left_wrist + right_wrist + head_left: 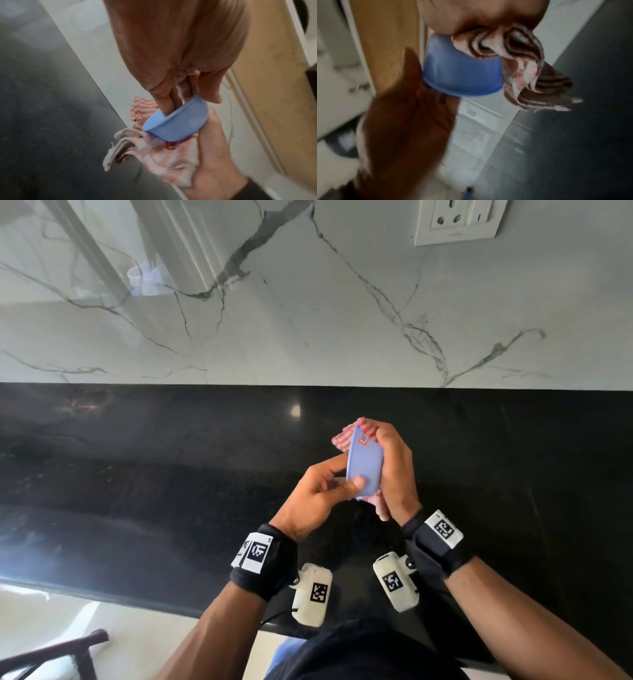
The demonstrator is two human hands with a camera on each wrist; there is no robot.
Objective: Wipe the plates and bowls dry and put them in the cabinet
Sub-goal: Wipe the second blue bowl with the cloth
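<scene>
A small blue bowl (364, 463) (180, 121) (458, 73) is held tilted on its side above the black countertop (171, 474). My left hand (346, 478) (171, 54) (406, 121) grips its rim, thumb on the outside and fingers (169, 102) inside. My right hand (385, 453) (197, 162) (479, 13) holds a red-and-white striped cloth (342, 434) (142, 108) (522, 65) against the bowl's base and outer wall. Loose cloth ends hang past the bowl on both sides. The inside of the bowl is mostly hidden.
A marble backsplash (308, 320) rises behind the counter, with a wall socket (455, 220) at the upper right. The counter's front edge (137, 597) runs near my body. A dark chair part (51, 655) sits lower left. A wooden panel (274, 67) shows in the wrist views.
</scene>
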